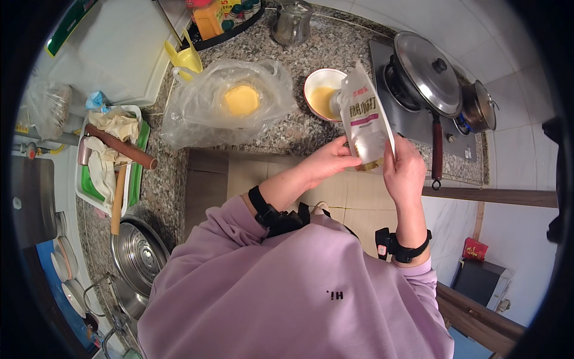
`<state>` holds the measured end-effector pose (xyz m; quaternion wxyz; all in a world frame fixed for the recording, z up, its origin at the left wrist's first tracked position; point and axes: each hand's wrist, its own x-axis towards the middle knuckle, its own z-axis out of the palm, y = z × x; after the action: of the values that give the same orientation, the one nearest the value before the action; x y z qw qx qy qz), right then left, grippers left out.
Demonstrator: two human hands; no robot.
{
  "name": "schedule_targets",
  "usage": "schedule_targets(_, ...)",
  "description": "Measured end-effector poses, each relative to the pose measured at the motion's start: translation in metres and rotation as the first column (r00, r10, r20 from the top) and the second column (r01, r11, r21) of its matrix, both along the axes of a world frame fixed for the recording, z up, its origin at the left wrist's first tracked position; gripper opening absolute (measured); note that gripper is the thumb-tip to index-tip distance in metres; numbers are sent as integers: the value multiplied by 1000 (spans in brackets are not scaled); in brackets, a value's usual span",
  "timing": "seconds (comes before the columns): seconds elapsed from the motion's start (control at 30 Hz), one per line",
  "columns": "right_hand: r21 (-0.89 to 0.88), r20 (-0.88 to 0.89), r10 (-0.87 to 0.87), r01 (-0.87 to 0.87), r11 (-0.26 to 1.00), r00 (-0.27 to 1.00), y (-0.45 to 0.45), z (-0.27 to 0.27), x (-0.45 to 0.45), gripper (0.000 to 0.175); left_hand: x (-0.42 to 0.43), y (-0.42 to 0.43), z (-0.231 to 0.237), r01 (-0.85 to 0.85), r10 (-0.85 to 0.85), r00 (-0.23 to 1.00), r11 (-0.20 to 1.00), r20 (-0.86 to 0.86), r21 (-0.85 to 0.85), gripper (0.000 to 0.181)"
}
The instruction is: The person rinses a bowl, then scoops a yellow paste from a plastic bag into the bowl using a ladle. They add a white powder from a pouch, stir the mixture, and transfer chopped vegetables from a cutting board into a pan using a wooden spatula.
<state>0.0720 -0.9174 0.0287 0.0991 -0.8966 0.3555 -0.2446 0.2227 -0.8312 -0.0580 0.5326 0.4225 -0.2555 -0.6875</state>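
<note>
Both my hands hold a white, printed plastic pouch [364, 116] upright at the counter's edge. My left hand [329, 160] grips its lower left side, and my right hand [405, 168] grips its right side. Some yellowish-brown contents show at the pouch's bottom. Just behind and left of the pouch stands a white bowl with a red rim [323, 96], with yellow liquid in it; the pouch hides its right part. Farther left, a round yellow lump, seemingly dough [241, 100], lies in or under a clear plastic bag [193, 105] on the granite counter.
A lidded wok [421, 67] and a small pot [479, 107] over a blue flame stand on the gas stove at right; the wok's handle [437, 148] juts forward. A metal jug [292, 24] is behind. At left are a yellow scoop [187, 58], a rolling pin [121, 146] on a basket, and a steel steamer [141, 253].
</note>
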Motion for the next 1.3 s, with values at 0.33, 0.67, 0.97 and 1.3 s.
schedule_targets(0.33,-25,-105,62,-65,998,993,-3,-10,0,23,-4,3,-8,8,-8,1000,999,18,35,64)
schedule_targets(0.67,-22,-70,19,-20,1000,997,-1,-17,-7,32,-1,2,-17,-4,3,1000,1000,-17,-31,75)
schedule_targets(0.97,-10,-101,39,-40,999,994,4,-15,-7,22,-2,2,-14,37,-36,998,999,42,-10,75)
schedule_targets(1.3,205,167,-28,-7,979,986,-9,-53,-28,16,-1,2,-13,-68,67,997,998,32,20,66)
